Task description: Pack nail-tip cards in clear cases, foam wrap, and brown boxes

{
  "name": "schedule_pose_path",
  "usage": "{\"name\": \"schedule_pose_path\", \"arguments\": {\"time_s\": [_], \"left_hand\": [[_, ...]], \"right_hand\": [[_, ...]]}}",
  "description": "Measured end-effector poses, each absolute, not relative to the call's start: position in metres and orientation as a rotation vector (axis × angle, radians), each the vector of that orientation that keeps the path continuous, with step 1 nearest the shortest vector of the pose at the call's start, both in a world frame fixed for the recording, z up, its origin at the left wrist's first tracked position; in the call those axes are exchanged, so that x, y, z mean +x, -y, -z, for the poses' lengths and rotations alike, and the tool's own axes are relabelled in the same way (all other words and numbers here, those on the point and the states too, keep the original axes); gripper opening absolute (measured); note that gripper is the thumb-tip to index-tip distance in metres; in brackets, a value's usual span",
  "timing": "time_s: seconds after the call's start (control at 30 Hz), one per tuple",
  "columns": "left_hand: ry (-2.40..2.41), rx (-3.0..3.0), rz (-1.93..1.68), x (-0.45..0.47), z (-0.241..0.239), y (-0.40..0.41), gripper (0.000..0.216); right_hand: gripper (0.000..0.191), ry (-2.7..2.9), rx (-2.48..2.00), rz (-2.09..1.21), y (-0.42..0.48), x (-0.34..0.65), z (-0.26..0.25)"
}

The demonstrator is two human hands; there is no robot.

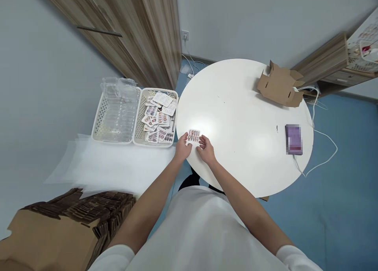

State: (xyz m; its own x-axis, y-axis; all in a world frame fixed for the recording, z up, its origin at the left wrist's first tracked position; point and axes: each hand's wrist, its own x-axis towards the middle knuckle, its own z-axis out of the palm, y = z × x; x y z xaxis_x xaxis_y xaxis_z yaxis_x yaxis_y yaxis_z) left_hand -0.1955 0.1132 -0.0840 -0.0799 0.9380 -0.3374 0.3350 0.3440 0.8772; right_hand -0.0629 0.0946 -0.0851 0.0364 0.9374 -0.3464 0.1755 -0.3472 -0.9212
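Note:
A small card of coloured press-on nails [194, 135] lies at the near left edge of the round white table [242, 117]. My left hand [183, 146] pinches the card's left side with thumb and fingers. My right hand [206, 148] has its fingertips curled against the card's right edge. Both hands rest on the tabletop, close together.
Left of the table stand two white perforated baskets: one [158, 117] full of several nail cards, one [116, 111] with clear plastic trays. White sheets [118, 164] and a stack of flat cardboard [73, 220] lie nearer. A folded carton [280, 88], a purple phone [293, 139] and its cable sit on the table.

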Motion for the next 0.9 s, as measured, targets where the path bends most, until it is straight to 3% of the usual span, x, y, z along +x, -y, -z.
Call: {"name": "schedule_pose_path", "arguments": {"time_s": [0.37, 0.9], "left_hand": [[-1.699, 1.02, -0.909, -0.194, 0.095, -0.106, 0.056], [-1.85, 0.779, -0.94, -0.19, 0.077, 0.05, 0.039]], "right_hand": [[0.057, 0.995, -1.541, -1.452, -0.088, -0.049, 0.085], [0.039, 0.972, -1.549, -1.556, -0.007, -0.004, 0.054]]}}
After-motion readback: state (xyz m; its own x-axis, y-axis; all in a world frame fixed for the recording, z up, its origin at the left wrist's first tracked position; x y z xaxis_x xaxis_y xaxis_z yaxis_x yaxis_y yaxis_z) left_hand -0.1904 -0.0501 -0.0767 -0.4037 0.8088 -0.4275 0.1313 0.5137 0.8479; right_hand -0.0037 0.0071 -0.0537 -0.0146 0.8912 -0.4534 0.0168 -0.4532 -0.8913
